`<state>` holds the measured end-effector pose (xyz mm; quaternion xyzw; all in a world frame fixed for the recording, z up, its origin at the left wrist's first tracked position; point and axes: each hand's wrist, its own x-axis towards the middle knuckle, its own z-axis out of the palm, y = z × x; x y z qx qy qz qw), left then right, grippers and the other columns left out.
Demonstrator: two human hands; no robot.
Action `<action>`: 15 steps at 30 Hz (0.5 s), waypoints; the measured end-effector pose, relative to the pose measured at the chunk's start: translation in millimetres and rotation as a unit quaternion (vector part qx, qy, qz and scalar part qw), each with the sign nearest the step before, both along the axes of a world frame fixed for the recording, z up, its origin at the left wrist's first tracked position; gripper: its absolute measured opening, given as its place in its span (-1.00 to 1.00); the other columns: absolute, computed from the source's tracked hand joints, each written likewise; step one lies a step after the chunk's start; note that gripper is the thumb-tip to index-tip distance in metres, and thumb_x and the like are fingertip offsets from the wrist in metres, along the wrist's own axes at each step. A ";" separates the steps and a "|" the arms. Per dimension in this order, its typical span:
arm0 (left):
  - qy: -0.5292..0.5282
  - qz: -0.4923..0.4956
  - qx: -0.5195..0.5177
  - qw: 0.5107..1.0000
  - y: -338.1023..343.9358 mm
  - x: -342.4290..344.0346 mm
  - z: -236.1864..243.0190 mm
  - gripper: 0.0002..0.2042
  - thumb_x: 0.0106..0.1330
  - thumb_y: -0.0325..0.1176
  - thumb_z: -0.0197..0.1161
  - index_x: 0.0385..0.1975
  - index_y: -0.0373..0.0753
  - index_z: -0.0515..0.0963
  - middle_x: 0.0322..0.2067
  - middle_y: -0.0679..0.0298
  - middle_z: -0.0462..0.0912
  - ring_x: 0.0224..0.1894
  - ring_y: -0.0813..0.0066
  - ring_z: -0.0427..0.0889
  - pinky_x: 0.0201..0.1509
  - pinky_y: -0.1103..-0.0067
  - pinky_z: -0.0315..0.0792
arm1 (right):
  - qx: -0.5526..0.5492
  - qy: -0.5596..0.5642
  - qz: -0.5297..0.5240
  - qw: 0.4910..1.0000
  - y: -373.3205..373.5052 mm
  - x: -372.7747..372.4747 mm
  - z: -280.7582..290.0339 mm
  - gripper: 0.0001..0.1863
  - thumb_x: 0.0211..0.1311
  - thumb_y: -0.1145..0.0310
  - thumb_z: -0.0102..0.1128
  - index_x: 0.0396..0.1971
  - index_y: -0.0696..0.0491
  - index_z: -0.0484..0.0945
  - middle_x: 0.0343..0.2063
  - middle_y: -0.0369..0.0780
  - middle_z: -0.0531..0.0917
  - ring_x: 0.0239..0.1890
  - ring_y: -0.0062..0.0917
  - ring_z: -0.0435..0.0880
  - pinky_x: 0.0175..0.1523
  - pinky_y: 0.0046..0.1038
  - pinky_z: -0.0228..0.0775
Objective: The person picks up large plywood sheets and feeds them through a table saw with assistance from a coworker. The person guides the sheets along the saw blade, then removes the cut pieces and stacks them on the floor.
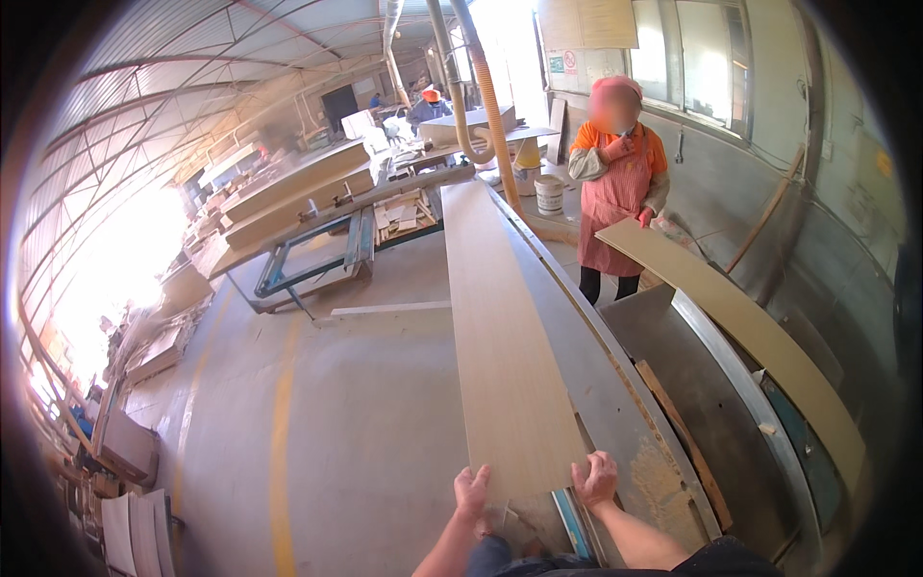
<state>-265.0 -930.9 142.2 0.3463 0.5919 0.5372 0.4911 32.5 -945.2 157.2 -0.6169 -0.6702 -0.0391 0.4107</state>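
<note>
The left hand (471, 490) and right hand (597, 480) grip the two near corners of a long, flat, pale wood-toned board (505, 346). From between them it stretches away forward, along the left side of a grey surface (620, 413).
</note>
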 end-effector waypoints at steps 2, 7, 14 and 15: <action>0.041 0.005 -0.011 0.999 -12.4 -7.9 -7.6 -0.80 0.46 -0.33 0.32 -0.18 -0.38 0.61 -0.36 0.34 0.69 -0.40 0.66 0.57 -0.39 0.61 0.48 | 0.001 0.007 0.018 1.000 -11.1 -1.0 0.2 -0.55 0.19 0.07 0.37 -0.14 0.15 0.54 -0.15 -0.03 0.61 -0.04 -0.07 0.61 0.08 -0.06 0.42; 0.045 0.005 -0.005 0.999 -41.9 -2.8 11.4 -0.79 0.45 -0.30 0.34 -0.29 -0.35 0.59 -0.42 0.38 0.63 -0.44 0.69 0.50 -0.43 0.61 0.41 | 0.013 0.014 0.031 0.999 -35.9 4.1 2.6 -0.57 0.18 0.06 0.37 -0.21 0.13 0.54 -0.19 -0.06 0.62 -0.07 -0.08 0.61 0.05 -0.08 0.41; 0.023 0.018 0.028 0.999 -93.8 8.8 21.9 -0.75 0.43 -0.30 0.35 -0.41 -0.35 0.56 -0.50 0.38 0.59 -0.46 0.68 0.47 -0.44 0.58 0.38 | 0.009 0.006 0.027 1.000 -80.1 11.6 6.2 -0.59 0.18 0.05 0.37 -0.25 0.09 0.55 -0.18 -0.11 0.63 -0.10 -0.10 0.62 0.05 -0.08 0.43; 0.005 0.018 0.044 0.999 -96.9 8.8 13.6 -0.75 0.44 -0.31 0.34 -0.41 -0.35 0.56 -0.49 0.37 0.61 -0.45 0.67 0.49 -0.43 0.58 0.40 | 0.011 0.005 0.024 1.000 -83.9 10.9 5.1 -0.60 0.18 0.05 0.37 -0.25 0.09 0.55 -0.18 -0.11 0.64 -0.10 -0.10 0.62 0.05 -0.08 0.44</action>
